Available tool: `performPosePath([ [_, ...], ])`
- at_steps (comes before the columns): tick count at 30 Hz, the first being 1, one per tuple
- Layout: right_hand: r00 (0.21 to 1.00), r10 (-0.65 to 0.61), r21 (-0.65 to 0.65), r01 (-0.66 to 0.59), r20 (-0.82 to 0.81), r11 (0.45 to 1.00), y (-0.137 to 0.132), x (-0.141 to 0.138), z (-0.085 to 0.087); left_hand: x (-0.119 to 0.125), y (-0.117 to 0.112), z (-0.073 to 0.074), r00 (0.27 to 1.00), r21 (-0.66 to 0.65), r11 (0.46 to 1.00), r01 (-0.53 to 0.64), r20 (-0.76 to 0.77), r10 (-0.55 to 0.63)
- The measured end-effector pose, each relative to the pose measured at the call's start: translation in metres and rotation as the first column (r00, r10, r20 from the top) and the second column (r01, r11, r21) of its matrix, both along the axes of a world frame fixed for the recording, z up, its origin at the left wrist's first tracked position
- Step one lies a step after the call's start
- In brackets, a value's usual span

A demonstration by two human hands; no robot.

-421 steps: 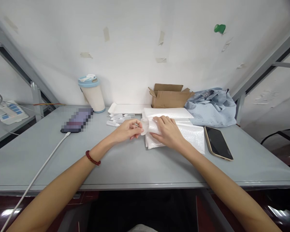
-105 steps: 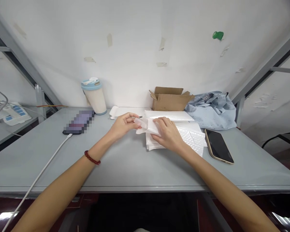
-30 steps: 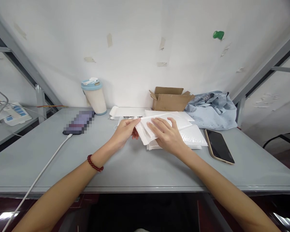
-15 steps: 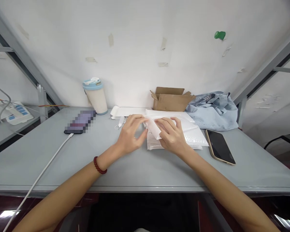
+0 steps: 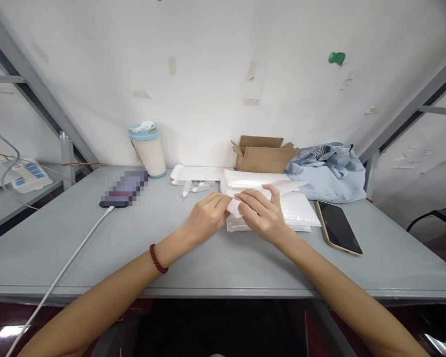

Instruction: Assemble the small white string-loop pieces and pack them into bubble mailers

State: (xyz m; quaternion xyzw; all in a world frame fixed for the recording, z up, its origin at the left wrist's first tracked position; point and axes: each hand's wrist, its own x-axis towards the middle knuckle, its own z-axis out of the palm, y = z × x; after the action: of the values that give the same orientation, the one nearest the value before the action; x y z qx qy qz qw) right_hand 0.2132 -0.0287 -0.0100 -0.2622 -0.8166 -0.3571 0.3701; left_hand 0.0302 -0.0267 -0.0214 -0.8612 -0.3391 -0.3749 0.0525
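Observation:
A thin white sheet [image 5: 233, 208], folded or rolled at its near end, is held between my two hands. My left hand [image 5: 207, 218] is closed, thumb and fingers pinching the sheet's left edge. From the other side my right hand [image 5: 262, 214] grips it, its fingers bent over the top and the index finger raised. Under and behind the hands lies a stack of white bubble mailers [image 5: 301, 209]. A pale loose flap [image 5: 292, 187] spreads out behind my right hand; whether it belongs to the held sheet I cannot tell.
Small white tagged pieces [image 5: 203, 187] and a long white box [image 5: 196, 172] lie left of the mailers. Behind stand an open cardboard box [image 5: 263, 158] and a blue-lidded cup [image 5: 148, 151]. Blue cloth [image 5: 329, 173] and a phone [image 5: 339, 228] are right; a charging phone [image 5: 124, 189] is left.
My left hand has moved down and right and closed on the sheet's edge. The sheet's near end is now folded smaller, and small white pieces behind the left hand have come into view.

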Motion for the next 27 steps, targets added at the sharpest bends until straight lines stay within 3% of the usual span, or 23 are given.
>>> performPosePath([
  [5,0.990,-0.087,0.022,0.090,-0.114,0.996,0.002,0.002,0.002,0.002,0.003,0.007,0.978,-0.113,0.992,-0.046,0.195,0.068],
  [8,0.971,-0.173,0.032,0.181,-0.163,0.983,0.004,0.005,0.006,0.003,0.008,0.025,0.931,-0.281,0.959,-0.023,0.343,0.123],
  [10,0.965,-0.197,0.032,0.205,-0.174,0.978,0.008,0.008,0.007,0.005,0.015,0.041,0.896,-0.391,0.917,0.078,0.430,0.107],
  [14,0.958,-0.234,-0.028,0.233,-0.167,0.972,0.019,0.016,0.008,0.012,0.046,0.066,0.767,-0.509,0.780,0.364,0.639,0.059],
  [17,0.931,-0.331,-0.096,0.319,-0.155,0.943,0.030,0.023,0.007,0.018,0.073,0.067,0.721,-0.660,0.545,0.518,0.679,0.137],
  [19,0.922,-0.379,-0.168,0.362,-0.081,0.917,0.038,0.029,0.004,0.021,0.087,0.061,0.775,-0.788,0.396,0.472,0.585,0.239],
  [21,0.921,-0.384,-0.281,0.385,0.063,0.879,0.044,0.035,0.000,0.022,0.094,0.053,0.824,-0.879,0.337,0.337,0.449,0.347],
  [24,0.911,-0.379,-0.391,0.413,0.164,0.823,0.049,0.040,-0.003,0.021,0.097,0.042,0.850,-0.928,0.329,0.176,0.312,0.425],
  [27,0.905,-0.394,-0.393,0.424,0.158,0.816,0.048,0.041,-0.003,0.019,0.095,0.038,0.871,-0.929,0.356,0.102,0.257,0.420],
])
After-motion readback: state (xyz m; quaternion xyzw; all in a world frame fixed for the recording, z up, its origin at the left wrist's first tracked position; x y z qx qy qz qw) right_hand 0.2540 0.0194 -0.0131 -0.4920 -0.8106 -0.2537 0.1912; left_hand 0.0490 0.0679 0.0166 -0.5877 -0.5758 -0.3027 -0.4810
